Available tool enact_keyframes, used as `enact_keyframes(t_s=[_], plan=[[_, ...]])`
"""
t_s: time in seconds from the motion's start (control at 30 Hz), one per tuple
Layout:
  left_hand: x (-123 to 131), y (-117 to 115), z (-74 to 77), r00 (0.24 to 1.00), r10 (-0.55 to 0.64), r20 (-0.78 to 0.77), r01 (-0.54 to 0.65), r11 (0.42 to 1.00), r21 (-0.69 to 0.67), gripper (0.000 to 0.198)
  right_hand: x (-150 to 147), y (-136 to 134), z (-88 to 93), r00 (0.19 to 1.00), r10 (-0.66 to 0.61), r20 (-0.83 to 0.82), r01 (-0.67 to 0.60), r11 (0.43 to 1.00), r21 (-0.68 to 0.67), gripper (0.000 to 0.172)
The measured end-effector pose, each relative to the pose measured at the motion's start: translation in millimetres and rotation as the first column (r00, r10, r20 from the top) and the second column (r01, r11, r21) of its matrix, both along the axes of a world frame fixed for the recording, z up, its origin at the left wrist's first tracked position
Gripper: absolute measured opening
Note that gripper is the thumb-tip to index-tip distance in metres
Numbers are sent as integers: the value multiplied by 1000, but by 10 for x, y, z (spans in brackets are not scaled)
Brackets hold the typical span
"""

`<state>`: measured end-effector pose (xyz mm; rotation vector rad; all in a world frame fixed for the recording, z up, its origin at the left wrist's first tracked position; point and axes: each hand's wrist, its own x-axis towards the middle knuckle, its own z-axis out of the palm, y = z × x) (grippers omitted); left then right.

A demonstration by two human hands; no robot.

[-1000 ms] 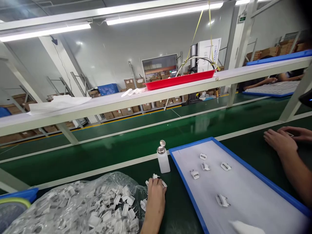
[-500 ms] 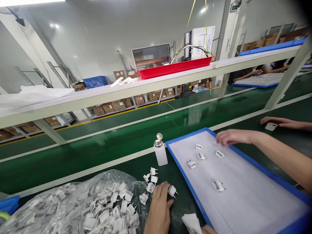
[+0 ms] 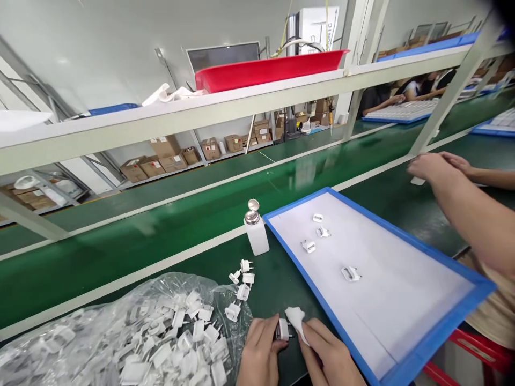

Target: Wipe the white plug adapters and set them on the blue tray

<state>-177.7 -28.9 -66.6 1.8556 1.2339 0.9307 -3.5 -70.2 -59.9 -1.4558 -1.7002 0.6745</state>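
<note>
My left hand is closed around a white two-pin plug piece, its pins pointing right. Close beside it, my right hand pinches a folded white cloth, held near the pins; whether they touch I cannot tell. Left of my hands, a clear plastic bag lies open with many white plug pieces in it. Several loose plug pieces lie on the dark green table between the bag and a white pump bottle with its metal lid up.
A blue-rimmed tray with several plug pieces on white lining stands at the right. Beyond it are a co-worker's hands. A raised shelf crosses in front, bearing a red tray.
My left hand has picked up the plug piece from the table. My right hand has come in with the cloth. A co-worker's arm drew back from the tray, which holds one piece fewer.
</note>
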Motion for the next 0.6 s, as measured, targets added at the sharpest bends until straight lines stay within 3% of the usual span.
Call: enact_keyframes(t_s=[0.1, 0.23, 0.33, 0.47, 0.6], plan=[[52, -12, -50, 999, 39, -7, -38, 997, 67, 39, -19, 179, 68, 957, 167, 236, -194, 976, 95, 29], [70, -17, -175, 993, 109, -44, -100, 982, 158, 46, -49, 174, 46, 899, 122, 420, -251, 930, 268, 28], [29, -9, -231, 993, 90, -77, -73, 977, 200, 47, -35, 70, -38, 880, 117, 461, -279, 912, 300, 31], [-33, 37, -191, 995, -4, -102, 24, 980, 199, 50, 10, 12, -81, 859, 140, 492, -323, 895, 309, 32], [-42, 68, -109, 988, -56, -144, 82, 981, 178, 51, 5, 45, 9, 870, 154, 468, -289, 929, 231, 30]])
